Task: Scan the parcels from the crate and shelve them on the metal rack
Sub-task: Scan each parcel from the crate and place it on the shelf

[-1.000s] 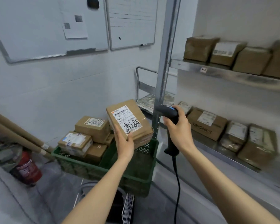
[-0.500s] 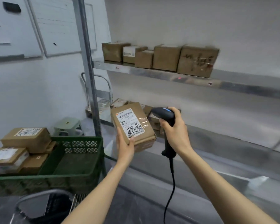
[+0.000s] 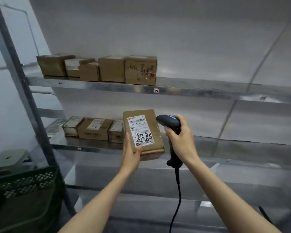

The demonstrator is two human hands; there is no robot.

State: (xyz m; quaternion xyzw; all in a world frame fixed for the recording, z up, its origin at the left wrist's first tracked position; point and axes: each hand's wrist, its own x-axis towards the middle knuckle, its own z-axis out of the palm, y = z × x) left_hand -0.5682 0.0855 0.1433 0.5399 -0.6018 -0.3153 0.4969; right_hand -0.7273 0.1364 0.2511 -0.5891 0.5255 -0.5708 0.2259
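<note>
While L hand (image 3: 131, 155) round parcel (image 3: 144, 132), R hand (image 3: 181, 142) round scanner (image 3: 166, 121): steel rack (image 3: 107, 88), grey wall (image 3: 158, 31).

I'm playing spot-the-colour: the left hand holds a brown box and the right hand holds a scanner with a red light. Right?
Not quite: in the head view the light on the scanner is blue, not red. The left hand does hold the brown box, and the right hand holds the scanner.

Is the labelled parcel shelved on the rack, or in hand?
In hand. The left hand grips the parcel at its lower left corner, raised in front of the lower shelf. The right hand holds the scanner beside it.
</note>
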